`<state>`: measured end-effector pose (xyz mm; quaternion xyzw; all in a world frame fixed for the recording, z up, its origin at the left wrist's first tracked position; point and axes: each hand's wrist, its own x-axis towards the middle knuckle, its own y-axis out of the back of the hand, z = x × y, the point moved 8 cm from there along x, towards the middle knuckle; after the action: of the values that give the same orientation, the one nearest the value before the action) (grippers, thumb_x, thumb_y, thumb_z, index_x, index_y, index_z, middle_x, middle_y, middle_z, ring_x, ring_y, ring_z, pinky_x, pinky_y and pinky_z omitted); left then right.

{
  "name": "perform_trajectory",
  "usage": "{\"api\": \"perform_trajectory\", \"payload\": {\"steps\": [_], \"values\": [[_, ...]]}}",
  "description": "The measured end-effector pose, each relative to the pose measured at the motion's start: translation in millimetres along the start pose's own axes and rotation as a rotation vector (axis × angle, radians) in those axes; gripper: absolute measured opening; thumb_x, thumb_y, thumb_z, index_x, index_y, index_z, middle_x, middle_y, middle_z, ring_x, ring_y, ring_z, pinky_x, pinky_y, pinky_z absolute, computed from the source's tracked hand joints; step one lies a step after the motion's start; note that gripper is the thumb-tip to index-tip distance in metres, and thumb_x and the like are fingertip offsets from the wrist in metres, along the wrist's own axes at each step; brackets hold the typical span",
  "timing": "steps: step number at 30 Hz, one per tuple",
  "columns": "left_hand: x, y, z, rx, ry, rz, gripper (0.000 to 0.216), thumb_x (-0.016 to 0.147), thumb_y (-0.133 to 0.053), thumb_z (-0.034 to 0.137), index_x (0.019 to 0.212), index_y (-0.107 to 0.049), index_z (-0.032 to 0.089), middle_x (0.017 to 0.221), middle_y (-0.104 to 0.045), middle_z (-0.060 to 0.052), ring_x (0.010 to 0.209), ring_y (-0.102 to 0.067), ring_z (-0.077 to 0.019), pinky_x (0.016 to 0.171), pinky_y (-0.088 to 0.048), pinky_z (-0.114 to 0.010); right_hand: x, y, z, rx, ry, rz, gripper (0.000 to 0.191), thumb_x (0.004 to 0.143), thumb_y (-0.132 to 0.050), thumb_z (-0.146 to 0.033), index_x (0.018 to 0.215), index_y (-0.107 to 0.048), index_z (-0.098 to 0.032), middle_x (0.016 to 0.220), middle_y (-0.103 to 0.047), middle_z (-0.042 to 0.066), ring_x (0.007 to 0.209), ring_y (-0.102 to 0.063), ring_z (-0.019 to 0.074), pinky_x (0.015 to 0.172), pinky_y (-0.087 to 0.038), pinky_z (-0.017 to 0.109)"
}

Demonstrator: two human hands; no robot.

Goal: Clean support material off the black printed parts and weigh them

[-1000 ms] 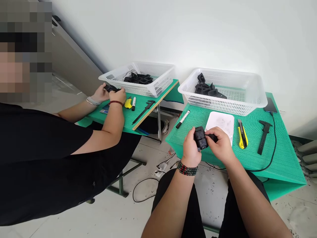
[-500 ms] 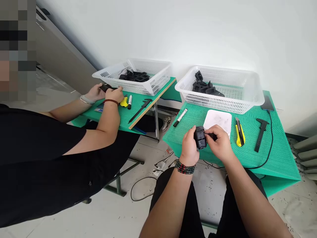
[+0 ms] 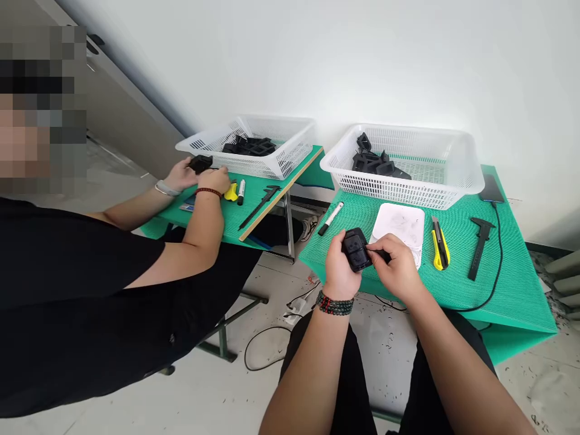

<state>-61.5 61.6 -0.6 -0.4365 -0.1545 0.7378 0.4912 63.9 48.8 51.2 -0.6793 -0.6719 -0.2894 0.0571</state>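
My left hand (image 3: 339,270) is wrapped round a small black plastic part (image 3: 354,249), holding it just above the near edge of the green table (image 3: 507,290). My right hand (image 3: 395,267) grips the same part from the right, fingers pinched on its side. A beaded bracelet sits on my left wrist. Just behind my hands lies a white tray (image 3: 399,225). Further back stands a white basket (image 3: 408,163) with several black parts in its left corner.
On my table lie a marker (image 3: 332,218), a yellow utility knife (image 3: 439,244), a black caliper (image 3: 478,239) and a phone (image 3: 492,189) with its cable. At the left a person in black holds a black part at a second green table with a basket, knife, marker and caliper.
My hands have shifted slightly left with the part, which is now tilted more toward me. The person at the left has lifted their part a little.
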Motion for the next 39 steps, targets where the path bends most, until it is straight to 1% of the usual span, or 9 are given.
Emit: {"api": "perform_trajectory", "payload": {"steps": [10,14,17,20,24,27,33,37,39], "values": [[-4.7,-9.6,-18.3,0.091,-0.030,-0.115,0.020,0.076,-0.073,0.036,0.077,-0.068,0.016,0.068,-0.061,0.002,0.062,-0.059,-0.0124,0.061,-0.046,-0.026,-0.2,21.1,1.2,-0.034,-0.011,0.096,0.015,0.087,-0.059,-0.019,0.090,-0.072,-0.024,0.086,-0.067,0.005,0.081,-0.064,0.0214,0.071,-0.052,0.035],[-5.1,-11.6,-19.3,0.083,-0.085,-0.092,0.020,0.076,-0.074,0.035,0.076,-0.068,0.016,0.069,-0.064,0.001,0.062,-0.061,-0.0121,0.063,-0.047,-0.026,0.7,26.9,7.9,-0.049,-0.047,0.101,0.012,0.084,-0.060,-0.019,0.086,-0.071,-0.023,0.084,-0.069,0.005,0.079,-0.064,0.0218,0.070,-0.052,0.035],[-10.9,-19.4,-21.7,0.087,-0.079,-0.100,0.022,0.077,-0.073,0.037,0.074,-0.066,0.017,0.064,-0.061,0.002,0.057,-0.059,-0.0127,0.058,-0.046,-0.026,2.0,46.3,16.6,-0.101,-0.084,0.247,0.011,0.082,-0.060,-0.019,0.081,-0.071,-0.022,0.082,-0.069,0.007,0.081,-0.065,0.0238,0.073,-0.053,0.038],[-17.5,-29.5,-24.3,0.102,-0.064,-0.125,0.023,0.077,-0.072,0.039,0.073,-0.065,0.018,0.060,-0.059,0.003,0.053,-0.057,-0.0132,0.055,-0.044,-0.027,0.6,64.4,29.6,0.056,-0.195,0.374,0.008,0.081,-0.064,-0.026,0.081,-0.071,-0.021,0.080,-0.071,0.007,0.075,-0.065,0.0233,0.068,-0.053,0.037],[-18.4,-35.8,-27.0,0.088,-0.134,-0.092,0.021,0.076,-0.071,0.036,0.071,-0.063,0.018,0.063,-0.061,0.003,0.058,-0.059,-0.0123,0.060,-0.047,-0.025,0.9,61.1,28.8,0.271,-0.225,0.231,0.011,0.078,-0.069,-0.031,0.084,-0.071,-0.021,0.077,-0.072,0.004,0.067,-0.064,0.0201,0.060,-0.051,0.033],[-14.7,-40.9,-34.5,0.098,-0.185,-0.100,0.021,0.077,-0.070,0.038,0.074,-0.065,0.018,0.068,-0.064,0.002,0.065,-0.062,-0.0129,0.066,-0.049,-0.026,-0.6,64.2,20.7,0.203,-0.152,0.184,0.004,0.079,-0.066,-0.025,0.080,-0.069,-0.022,0.078,-0.071,0.004,0.073,-0.065,0.0208,0.065,-0.052,0.033],[-10.8,-49.3,-47.4,0.161,-0.260,-0.109,0.022,0.078,-0.071,0.039,0.075,-0.066,0.018,0.070,-0.063,0.003,0.067,-0.061,-0.0118,0.067,-0.048,-0.025,-2.6,74.8,17.3,0.006,-0.076,0.216,0.010,0.085,-0.058,-0.017,0.079,-0.066,-0.022,0.081,-0.067,0.007,0.079,-0.064,0.0235,0.070,-0.051,0.036],[-16.0,-59.0,-51.5,0.228,-0.226,-0.165,0.025,0.075,-0.073,0.040,0.072,-0.065,0.018,0.069,-0.063,0.003,0.065,-0.060,-0.0120,0.064,-0.046,-0.025,-3.9,85.4,19.6,-0.124,-0.078,0.349,0.015,0.085,-0.054,-0.014,0.082,-0.066,-0.021,0.083,-0.067,0.009,0.084,-0.064,0.0247,0.074,-0.051,0.037],[-19.4,-64.7,-51.3,0.243,-0.197,-0.204,0.027,0.073,-0.075,0.043,0.071,-0.064,0.018,0.065,-0.062,0.003,0.060,-0.059,-0.0122,0.059,-0.044,-0.025,-5.3,94.8,27.7,-0.093,-0.139,0.445,0.012,0.085,-0.056,-0.017,0.082,-0.067,-0.020,0.084,-0.068,0.009,0.083,-0.065,0.0245,0.075,-0.052,0.038]]}}
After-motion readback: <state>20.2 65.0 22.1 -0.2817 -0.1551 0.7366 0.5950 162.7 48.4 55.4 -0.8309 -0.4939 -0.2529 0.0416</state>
